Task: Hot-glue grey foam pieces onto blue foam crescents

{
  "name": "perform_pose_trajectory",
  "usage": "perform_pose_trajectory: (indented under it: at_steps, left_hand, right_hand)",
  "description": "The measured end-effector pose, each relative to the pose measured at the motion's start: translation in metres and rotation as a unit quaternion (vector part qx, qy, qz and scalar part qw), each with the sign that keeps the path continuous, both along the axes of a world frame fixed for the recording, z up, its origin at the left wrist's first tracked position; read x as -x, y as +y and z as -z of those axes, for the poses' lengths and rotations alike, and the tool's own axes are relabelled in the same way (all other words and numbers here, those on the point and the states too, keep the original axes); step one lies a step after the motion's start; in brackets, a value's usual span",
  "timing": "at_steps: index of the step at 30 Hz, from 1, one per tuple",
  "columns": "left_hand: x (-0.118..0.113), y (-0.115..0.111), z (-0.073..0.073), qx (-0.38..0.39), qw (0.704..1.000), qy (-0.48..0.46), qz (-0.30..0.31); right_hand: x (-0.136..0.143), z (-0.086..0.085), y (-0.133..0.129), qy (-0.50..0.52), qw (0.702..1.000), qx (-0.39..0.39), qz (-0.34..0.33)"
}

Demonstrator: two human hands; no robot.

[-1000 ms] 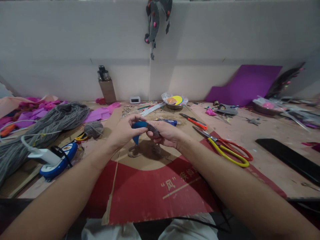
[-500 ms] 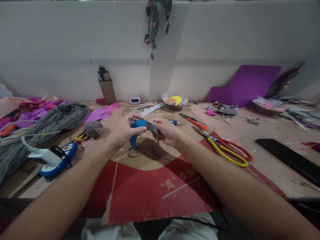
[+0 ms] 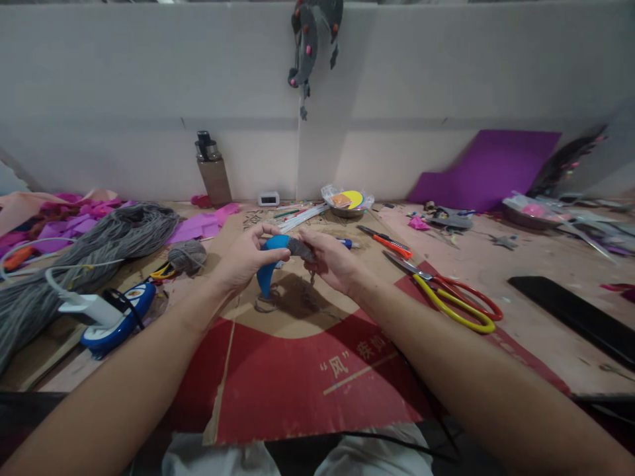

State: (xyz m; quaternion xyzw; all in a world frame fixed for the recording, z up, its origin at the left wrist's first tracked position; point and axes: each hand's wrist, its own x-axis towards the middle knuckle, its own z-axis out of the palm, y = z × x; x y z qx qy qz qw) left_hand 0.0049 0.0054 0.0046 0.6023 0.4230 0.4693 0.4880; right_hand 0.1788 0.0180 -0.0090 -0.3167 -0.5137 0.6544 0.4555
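Between my hands is a blue crescent [image 3: 268,271], its right-hand part wrapped in grey yarn [image 3: 299,248]. My left hand [image 3: 248,254] pinches the blue part, thumb in front and fingers behind. My right hand [image 3: 330,261] is closed around the yarn-covered end, with its fingertips partly hidden. Loose grey yarn trails down from the right fingers onto the cardboard [image 3: 288,330] below. A small loop of yarn lies under the crescent's lower blue tip.
Yellow- and red-handled scissors [image 3: 454,301] and an orange-and-black cutter [image 3: 389,242] lie to the right. A black case-like object [image 3: 570,320] is farther right. On the left are a grey yarn hank [image 3: 124,241], a yarn ball [image 3: 187,256] and a blue power strip [image 3: 119,324].
My right fingers have shifted slightly at the wrapped end, and more loose yarn shows hanging below them. The blue crescent stays in nearly the same place.
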Motion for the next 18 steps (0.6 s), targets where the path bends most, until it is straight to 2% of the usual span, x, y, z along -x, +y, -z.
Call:
perform_pose_trajectory:
  at_steps: [4, 8, 13, 18]
  left_hand:
    - [0.0002, -0.0012, 0.0002, -0.021, 0.999, 0.043, 0.0]
    - [0.0009, -0.0022, -0.0024, -0.085, 0.991, 0.105, -0.018]
    - [0.0021, 0.0002, -0.0026, -0.141, 0.982, 0.123, -0.026]
    - [0.0036, 0.0066, 0.0059, -0.137, 0.981, 0.132, -0.036]
  right_hand:
    - [0.0004, -0.0005, -0.0028, -0.02, 1.0, -0.023, 0.009]
    - [0.0011, -0.0018, -0.0042, -0.01, 1.0, -0.008, 0.004]
    - [0.0011, -0.0001, -0.002, -0.004, 1.0, -0.011, -0.012]
    - [0.0013, 0.0032, 0.0013, -0.005, 0.999, -0.001, 0.042]
